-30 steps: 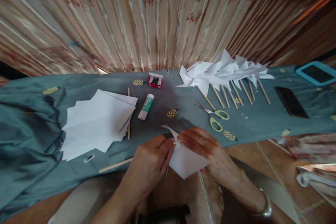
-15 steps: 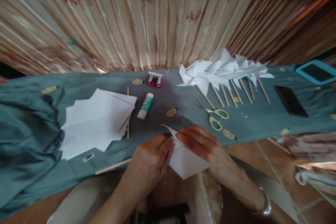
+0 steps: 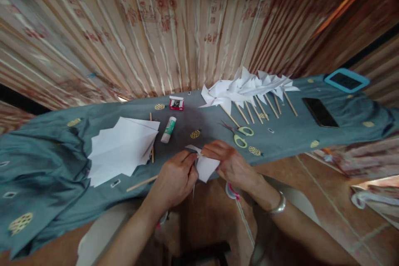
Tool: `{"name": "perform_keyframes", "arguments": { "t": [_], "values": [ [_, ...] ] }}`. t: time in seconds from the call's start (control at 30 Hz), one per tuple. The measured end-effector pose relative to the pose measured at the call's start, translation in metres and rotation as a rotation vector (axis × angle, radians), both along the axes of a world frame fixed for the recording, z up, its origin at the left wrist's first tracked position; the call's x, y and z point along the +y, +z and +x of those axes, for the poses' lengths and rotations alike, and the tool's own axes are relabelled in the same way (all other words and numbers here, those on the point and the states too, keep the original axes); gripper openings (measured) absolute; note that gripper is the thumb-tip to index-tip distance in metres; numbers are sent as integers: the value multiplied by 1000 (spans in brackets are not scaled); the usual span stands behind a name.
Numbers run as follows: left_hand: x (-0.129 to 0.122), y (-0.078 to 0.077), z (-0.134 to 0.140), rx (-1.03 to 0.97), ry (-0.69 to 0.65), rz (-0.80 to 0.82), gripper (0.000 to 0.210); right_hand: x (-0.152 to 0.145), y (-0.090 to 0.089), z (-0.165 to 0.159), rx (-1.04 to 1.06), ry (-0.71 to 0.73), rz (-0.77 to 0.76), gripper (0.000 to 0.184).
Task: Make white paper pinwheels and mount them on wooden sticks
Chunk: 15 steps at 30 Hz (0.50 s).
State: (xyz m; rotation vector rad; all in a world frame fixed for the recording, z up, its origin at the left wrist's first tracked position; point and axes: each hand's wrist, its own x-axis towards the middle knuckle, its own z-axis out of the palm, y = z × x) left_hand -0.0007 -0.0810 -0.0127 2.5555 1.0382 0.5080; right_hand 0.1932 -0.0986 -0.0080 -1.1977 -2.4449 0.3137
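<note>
A pleated, red-patterned curtain [image 3: 174, 29] hangs behind the long surface [image 3: 208, 117], which is covered in grey-green cloth with yellow pineapple motifs. Along its far edge lies a row of white paper pinwheels [image 3: 230, 89] on wooden sticks, and to the left is a fanned stack of white sheets [image 3: 124, 149]. At the near edge the person's left hand [image 3: 176, 174] and right hand [image 3: 229, 162] meet, both with fingers pinched on a paper piece [image 3: 205, 169]. It is plain white and angular, with a narrow point reaching up and left and a broader panel hanging down between the hands. A pale wooden tip [image 3: 200, 154] pokes out between the fingertips. Compared with half a second ago, the hanging panel shows smaller and narrower, its lower corner less far below the hands; the whole view has also tilted and shifted, while the items on the surface keep their places relative to one another. The fingers cover the paper's upper middle. A thin stick [image 3: 141, 183] passes out of sight at the left hand, so whether it joins the wooden tip cannot be told. Both forearms are cut off by the lower edge.
</note>
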Motion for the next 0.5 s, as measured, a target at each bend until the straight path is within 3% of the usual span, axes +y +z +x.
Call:
{"name": "perform_keyframes", "arguments": {
  "t": [0.13,0.3,0.5],
  "values": [
    [-5,8,-1,74,-9,-13,34,1,-1,1,-48,-12,19,9],
    [-8,13,-2,114,-48,57,60,0,-2,1,-118,-11,35,13],
    [-3,9,4,152,-7,241,36,-2,-1,3,-127,-20,47,12]
  ]
}}
